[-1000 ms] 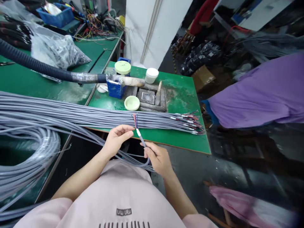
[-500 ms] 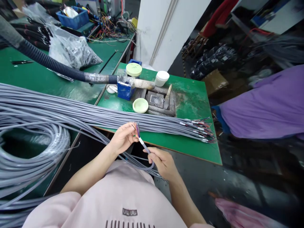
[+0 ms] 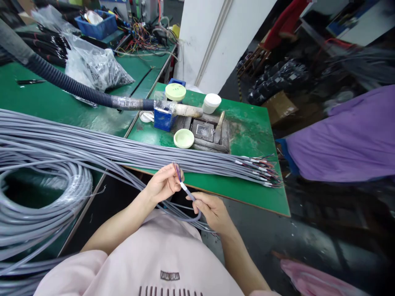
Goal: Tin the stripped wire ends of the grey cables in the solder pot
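- Grey cable (image 3: 189, 194) is lying between the two hands, in front of the pale pink shirt (image 3: 132, 263), with its stripped end pointing forward and to the left.
- Coloured wires (image 3: 178, 173) are coming out of that end past a white sleeve (image 3: 183, 186), which is sitting just beside the left fingers.
- From the right grip, the end's long axis is slanting forward-left, straight toward the other hand; I am reading the left hand as nearer to the wires. Below the right grip, the cable is bending back leftward in a loop.
- Right hand (image 3: 212, 210) is pinching the cable between thumb and fingers, back of the hand facing up, its forearm reaching in from the lower right.
- Left hand (image 3: 160, 184) is holding the wires among its fingertips, palm turning inward; how firmly it is pressing, I cannot tell from my view.
- Just beyond both hands, I am seeing a bundle of grey cables (image 3: 154, 153) running across the green table (image 3: 247, 201), its wire ends fanning out at the right.
- Behind that bundle, a pale green bowl (image 3: 184, 139) is standing beside a grimy metal block (image 3: 204, 130), and a ribbed hose (image 3: 89, 92) is stretching in from the left.
- Farther left, a coil of grey cable (image 3: 77, 187) is resting near the body.
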Action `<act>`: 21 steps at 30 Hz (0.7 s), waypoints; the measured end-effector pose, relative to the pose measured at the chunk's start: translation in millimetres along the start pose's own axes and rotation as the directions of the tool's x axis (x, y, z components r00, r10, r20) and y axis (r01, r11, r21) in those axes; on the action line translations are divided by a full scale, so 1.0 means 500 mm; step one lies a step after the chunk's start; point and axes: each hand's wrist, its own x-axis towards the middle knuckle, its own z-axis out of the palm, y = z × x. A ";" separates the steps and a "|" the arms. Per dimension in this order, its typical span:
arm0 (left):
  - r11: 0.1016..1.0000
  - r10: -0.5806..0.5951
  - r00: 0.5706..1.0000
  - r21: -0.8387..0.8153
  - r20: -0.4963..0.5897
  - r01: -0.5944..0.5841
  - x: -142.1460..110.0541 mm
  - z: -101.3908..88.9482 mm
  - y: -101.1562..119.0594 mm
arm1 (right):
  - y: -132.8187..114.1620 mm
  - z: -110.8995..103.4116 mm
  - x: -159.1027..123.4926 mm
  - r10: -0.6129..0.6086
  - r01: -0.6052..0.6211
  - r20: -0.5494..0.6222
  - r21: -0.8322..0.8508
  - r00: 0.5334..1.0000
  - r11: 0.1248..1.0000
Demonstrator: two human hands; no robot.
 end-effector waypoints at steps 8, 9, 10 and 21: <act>0.992 -0.027 0.985 0.127 0.169 0.005 0.003 -0.015 0.019 | -0.007 -0.011 0.005 -0.040 0.035 0.125 0.041 0.991 0.999; 0.990 -0.028 0.987 0.137 0.159 0.006 0.003 -0.019 0.019 | -0.007 -0.012 0.005 -0.043 0.038 0.128 0.042 0.991 0.998; 0.990 -0.029 0.988 0.139 0.149 0.008 0.003 -0.023 0.017 | -0.007 -0.012 0.004 -0.045 0.039 0.131 0.041 0.990 0.998; 0.991 -0.034 0.955 0.136 0.295 -0.007 -0.007 0.000 0.021 | -0.019 -0.015 0.008 -0.047 0.049 0.182 -0.008 0.982 0.999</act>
